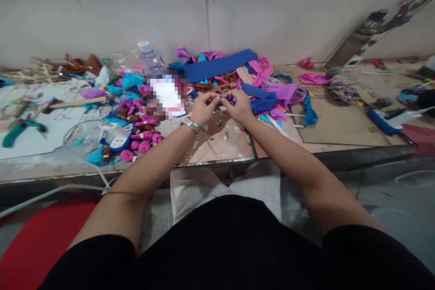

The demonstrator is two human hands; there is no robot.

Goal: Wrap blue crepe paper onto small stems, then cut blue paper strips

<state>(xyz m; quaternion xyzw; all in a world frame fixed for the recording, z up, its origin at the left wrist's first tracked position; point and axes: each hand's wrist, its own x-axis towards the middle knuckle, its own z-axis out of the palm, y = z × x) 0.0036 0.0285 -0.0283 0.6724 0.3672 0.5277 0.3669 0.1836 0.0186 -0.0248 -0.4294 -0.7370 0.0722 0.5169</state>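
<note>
My left hand (205,108), with a metal watch (190,124) at its wrist, and my right hand (239,108) meet over the table's front part. Thumbs and forefingers of both are pinched together on a small piece of dark blue fabric (231,100), mostly hidden by the fingers. Behind my right hand lies loose blue fabric (263,99) beside purple fabric (287,93). A long blue fabric strip (220,67) rests on the heap farther back. Left of my left hand is a lit phone (168,95), partly blurred out.
Small tied pink fabric bundles (146,137) and a blue-and-white power strip (121,138) lie left. Beyond them are a wooden-handled hammer (79,103) and green-handled pliers (22,131). A clear bottle (151,58) stands behind. Cardboard (343,124) and a dark bottle (358,41) are right.
</note>
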